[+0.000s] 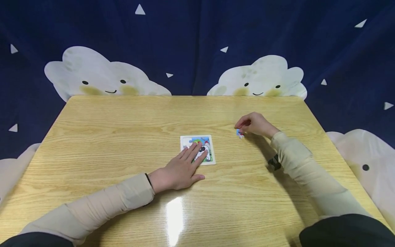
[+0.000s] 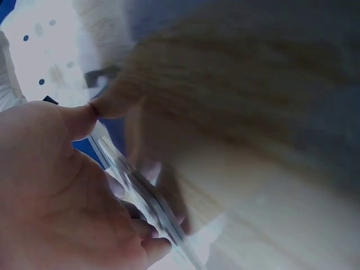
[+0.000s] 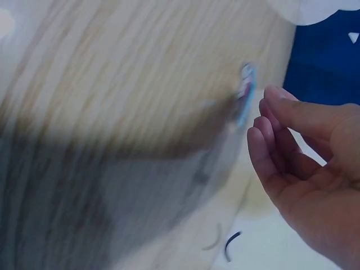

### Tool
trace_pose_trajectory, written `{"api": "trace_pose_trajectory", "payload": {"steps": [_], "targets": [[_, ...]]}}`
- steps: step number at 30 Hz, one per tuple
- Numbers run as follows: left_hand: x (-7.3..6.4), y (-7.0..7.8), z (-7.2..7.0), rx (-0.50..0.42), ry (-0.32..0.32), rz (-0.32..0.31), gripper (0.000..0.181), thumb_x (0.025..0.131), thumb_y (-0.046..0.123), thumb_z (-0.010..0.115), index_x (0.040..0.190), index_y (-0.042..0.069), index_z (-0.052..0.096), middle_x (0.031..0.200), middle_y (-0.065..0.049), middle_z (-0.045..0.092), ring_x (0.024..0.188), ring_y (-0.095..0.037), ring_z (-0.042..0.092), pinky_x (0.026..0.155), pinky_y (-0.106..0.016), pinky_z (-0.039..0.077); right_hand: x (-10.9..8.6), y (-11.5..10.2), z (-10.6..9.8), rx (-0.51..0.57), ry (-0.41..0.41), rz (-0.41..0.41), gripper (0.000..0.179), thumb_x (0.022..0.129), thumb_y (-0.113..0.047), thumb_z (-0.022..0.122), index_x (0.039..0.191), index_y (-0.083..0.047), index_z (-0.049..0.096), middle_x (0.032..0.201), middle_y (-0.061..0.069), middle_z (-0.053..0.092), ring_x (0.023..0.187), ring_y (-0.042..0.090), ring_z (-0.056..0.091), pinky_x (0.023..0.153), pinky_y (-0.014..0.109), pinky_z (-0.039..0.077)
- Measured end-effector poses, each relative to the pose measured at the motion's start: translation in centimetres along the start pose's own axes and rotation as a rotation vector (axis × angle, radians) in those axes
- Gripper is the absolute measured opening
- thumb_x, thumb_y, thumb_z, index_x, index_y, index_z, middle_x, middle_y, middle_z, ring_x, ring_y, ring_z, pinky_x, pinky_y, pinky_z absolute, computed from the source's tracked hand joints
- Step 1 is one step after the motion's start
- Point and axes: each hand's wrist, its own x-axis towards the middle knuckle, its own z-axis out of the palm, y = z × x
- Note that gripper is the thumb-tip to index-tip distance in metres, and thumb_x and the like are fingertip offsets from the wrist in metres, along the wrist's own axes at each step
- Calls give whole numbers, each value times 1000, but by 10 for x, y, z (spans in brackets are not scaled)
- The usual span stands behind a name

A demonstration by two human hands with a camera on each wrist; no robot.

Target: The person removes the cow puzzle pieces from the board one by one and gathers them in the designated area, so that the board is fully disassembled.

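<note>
A square jigsaw puzzle (image 1: 211,158) with a white frame lies mid-table in the head view, showing a cow; its upper left part is white. My left hand (image 1: 182,170) rests on it with fingers spread and straight, hiding part of the picture. The left wrist view has the puzzle (image 2: 147,197) edge-on under those fingers. To the right, a small blue, red and white puzzle piece (image 1: 239,134) lies by the fingertips of my right hand (image 1: 256,124). From the right wrist, a narrow gap shows between this piece (image 3: 246,95) and the loosely bent fingers (image 3: 264,149).
The wooden table (image 1: 123,120) reaches back to a dark blue curtain (image 1: 191,44) printed with clouds and triangles. A bright reflection lies on the tabletop near the front. A dark wrist device (image 1: 274,162) sits under the right sleeve.
</note>
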Motion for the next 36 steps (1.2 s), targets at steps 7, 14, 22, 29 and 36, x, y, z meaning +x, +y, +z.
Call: {"api": "trace_pose_trajectory", "payload": {"steps": [7, 14, 22, 29, 36], "targets": [[6, 7, -5, -30, -1, 27, 73, 104, 47, 39, 158, 6, 11, 162, -20, -1, 149, -34, 0, 118, -47, 14, 4, -33, 15, 25, -13, -122, 11, 85, 4, 73, 95, 1, 76, 94, 12, 74, 85, 24, 69, 75, 28, 54], [10, 10, -3, -8, -19, 14, 75, 103, 50, 39, 157, 5, 13, 162, -21, 0, 149, -33, 0, 117, -48, 14, 26, -76, 50, 71, -91, -214, 12, 85, 4, 73, 96, 2, 75, 93, 9, 74, 86, 21, 69, 79, 34, 55], [15, 13, -3, 17, -77, -1, 75, 104, 51, 34, 158, 7, 7, 162, -19, -5, 148, -32, -8, 118, -47, 10, 39, -103, 75, 68, -145, -224, 8, 87, 1, 71, 95, 1, 75, 89, 8, 74, 79, 16, 68, 75, 28, 54], [17, 15, -3, 35, -108, -17, 75, 104, 53, 31, 158, 8, 4, 162, -18, -8, 148, -32, -11, 119, -45, 9, 44, -109, 78, 0, -129, -205, 5, 87, -1, 73, 91, -2, 76, 84, 4, 74, 77, 14, 68, 74, 29, 54], [17, 15, -3, 34, -111, -20, 75, 104, 51, 32, 158, 8, 4, 162, -18, -8, 148, -32, -11, 119, -45, 8, 51, -110, 80, -20, -128, -229, 5, 85, 0, 74, 86, -5, 77, 81, 2, 73, 74, 13, 67, 72, 27, 54]]}}
